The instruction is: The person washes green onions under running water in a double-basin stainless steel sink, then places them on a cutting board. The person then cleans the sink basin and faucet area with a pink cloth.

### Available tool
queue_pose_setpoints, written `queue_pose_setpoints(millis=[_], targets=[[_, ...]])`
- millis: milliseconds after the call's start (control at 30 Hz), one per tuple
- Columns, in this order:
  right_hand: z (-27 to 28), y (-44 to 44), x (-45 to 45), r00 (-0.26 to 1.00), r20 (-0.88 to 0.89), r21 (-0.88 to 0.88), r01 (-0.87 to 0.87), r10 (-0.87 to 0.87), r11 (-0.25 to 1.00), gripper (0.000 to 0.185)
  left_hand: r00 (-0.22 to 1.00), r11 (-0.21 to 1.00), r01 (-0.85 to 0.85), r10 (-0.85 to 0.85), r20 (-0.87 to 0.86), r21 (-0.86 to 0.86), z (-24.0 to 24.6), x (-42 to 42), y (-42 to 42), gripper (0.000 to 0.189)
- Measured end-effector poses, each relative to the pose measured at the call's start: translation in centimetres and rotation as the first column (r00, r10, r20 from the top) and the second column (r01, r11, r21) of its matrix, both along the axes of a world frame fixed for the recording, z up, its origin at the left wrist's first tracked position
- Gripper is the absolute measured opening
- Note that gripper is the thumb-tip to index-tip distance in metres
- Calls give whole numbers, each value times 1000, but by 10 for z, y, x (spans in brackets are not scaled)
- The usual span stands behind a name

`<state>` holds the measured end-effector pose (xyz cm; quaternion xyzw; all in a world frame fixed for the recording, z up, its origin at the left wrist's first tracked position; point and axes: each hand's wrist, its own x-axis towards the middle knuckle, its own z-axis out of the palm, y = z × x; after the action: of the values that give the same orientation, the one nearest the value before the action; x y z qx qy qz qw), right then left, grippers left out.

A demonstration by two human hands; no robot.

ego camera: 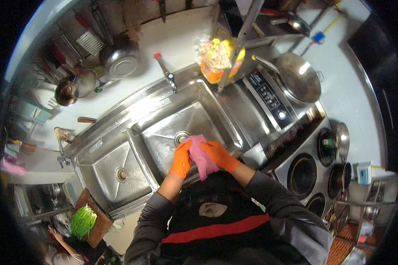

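Observation:
A pink cloth (202,159) hangs between my two hands, above the near edge of the larger basin (199,119) of a stainless-steel double sink. My left hand (182,159), in an orange rubber glove, grips the cloth's left side. On its right side my right hand (220,155), gloved the same way, holds the cloth too. Part of the larger basin's drain (181,137) shows just beyond the cloth. The smaller basin (111,172) lies to the left with its own drain (121,174). Behind the sink stands a faucet (167,74) with a red tip.
Right of the sink sit an induction cooker (265,92), a steel wok (298,78) and a stove with several round burners (301,175). Yellow-orange jugs (215,71) stand behind a metal post. At lower left, green scallions (83,221) lie on a cutting board (98,233) near another person's hand (55,234).

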<state>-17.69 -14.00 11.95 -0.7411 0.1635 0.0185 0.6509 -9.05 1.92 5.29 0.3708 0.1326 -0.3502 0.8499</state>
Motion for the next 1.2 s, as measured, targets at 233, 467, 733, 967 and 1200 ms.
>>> queue_pose_setpoints(millis=[233,467,733,967,1200], targets=[[-6,56,-44,990,-9,52,142,-141,989,40,958,958,7,-88,271,286,9,-45,47,15],[-20,94,-33,983,181,-147,-12,39,989,35,915,979,43,-118,386,197,26,-27,79,24],[-17,58,-36,874,-414,303,395,-254,867,30,820,904,-129,-135,557,408,58,25,126,33],[-21,56,-43,990,136,-361,69,-21,930,29,-41,542,96,-836,547,835,97,-31,82,31],[-52,44,-176,702,-93,94,712,-706,696,22,-384,162,-145,-919,95,976,43,-51,60,20]])
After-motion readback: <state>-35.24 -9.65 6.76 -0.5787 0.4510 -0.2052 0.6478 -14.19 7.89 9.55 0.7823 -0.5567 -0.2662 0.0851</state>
